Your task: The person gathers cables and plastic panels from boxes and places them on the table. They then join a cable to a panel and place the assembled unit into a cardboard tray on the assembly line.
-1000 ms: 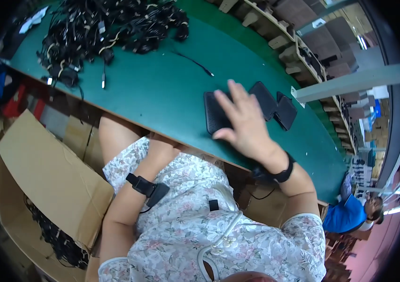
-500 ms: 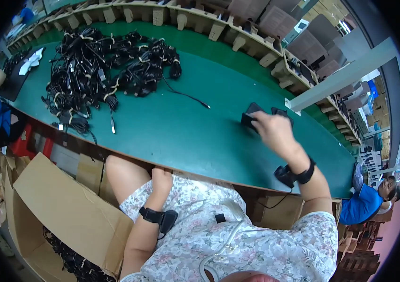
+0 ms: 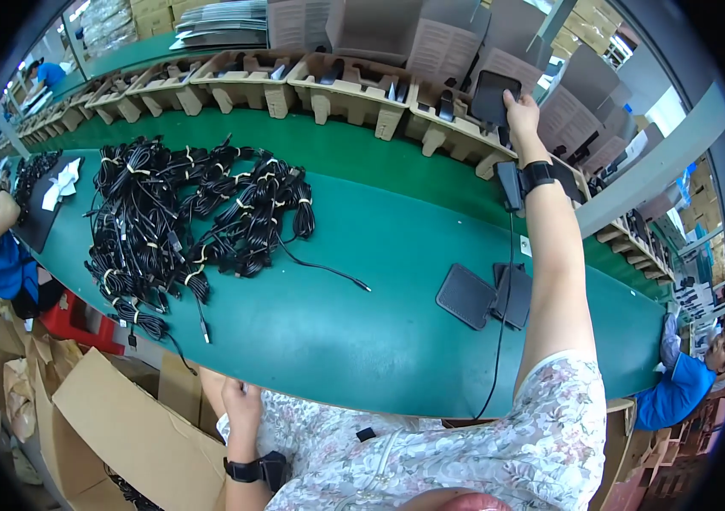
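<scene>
My right hand [image 3: 523, 115] reaches far forward over the moulded cardboard tray row, closed on a flat black pad [image 3: 492, 96] with rounded corners. Its thumb lies across the pad's near edge; the fingers behind are partly hidden. Two more dark pads with a leathery look, a left one [image 3: 466, 295] and a right one [image 3: 512, 295], lie side by side on the green table [image 3: 337, 341]. My left hand [image 3: 241, 404] is closed in a fist by the table's near edge, above my lap; whatever its fingers may hold is hidden.
A large heap of bundled black cables [image 3: 158, 213] covers the table's left part, one loose end pointing right. Moulded cardboard trays [image 3: 345, 85] line the far side. An open carton [image 3: 132, 417] stands at lower left. A white post [image 3: 652, 170] rises at right. Co-workers sit at both sides.
My right hand has lifted a black pad from the table and carried it forward to the trays. The view has tilted up. My left hand remains closed near the table edge.
</scene>
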`<state>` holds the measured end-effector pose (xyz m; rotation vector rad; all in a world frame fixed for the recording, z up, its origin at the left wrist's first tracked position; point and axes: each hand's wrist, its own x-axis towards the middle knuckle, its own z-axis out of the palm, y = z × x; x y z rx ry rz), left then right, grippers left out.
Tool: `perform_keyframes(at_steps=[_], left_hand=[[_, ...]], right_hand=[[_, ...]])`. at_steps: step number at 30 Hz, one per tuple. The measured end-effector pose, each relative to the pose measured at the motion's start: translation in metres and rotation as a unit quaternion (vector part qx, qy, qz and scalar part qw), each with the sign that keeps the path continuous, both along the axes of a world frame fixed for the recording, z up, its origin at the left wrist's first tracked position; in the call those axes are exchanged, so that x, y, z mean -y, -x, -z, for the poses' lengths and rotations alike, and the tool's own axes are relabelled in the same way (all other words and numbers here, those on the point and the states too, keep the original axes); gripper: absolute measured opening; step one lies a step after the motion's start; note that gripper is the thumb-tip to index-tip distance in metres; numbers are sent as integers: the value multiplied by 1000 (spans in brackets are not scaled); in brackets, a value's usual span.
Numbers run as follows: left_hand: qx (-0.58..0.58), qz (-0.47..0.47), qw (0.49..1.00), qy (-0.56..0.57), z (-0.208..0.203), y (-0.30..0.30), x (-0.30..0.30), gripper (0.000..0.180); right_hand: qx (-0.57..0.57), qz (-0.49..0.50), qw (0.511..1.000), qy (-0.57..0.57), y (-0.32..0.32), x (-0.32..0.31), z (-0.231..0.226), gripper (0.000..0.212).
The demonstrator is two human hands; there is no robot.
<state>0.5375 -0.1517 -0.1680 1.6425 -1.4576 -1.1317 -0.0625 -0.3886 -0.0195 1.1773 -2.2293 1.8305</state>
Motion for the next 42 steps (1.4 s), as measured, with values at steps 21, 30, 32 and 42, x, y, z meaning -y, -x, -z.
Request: perform_keyframes(at_steps=[21, 30, 32, 42], left_hand=[[77, 324, 941, 61, 18, 51, -65, 48], [-16, 393, 916, -78, -18, 27, -69, 42], [-136, 401, 903, -71, -48, 8, -74, 35], [-199, 24, 892, 405, -281, -102, -18, 22]], right_hand=[[-413, -109, 900, -85, -92, -103, 31, 25], [-306, -383, 867, -94, -170, -203, -1, 11], [-307, -423, 847, -98, -202, -219, -4, 11], [-341, -537, 755, -162, -320, -242, -25, 19]])
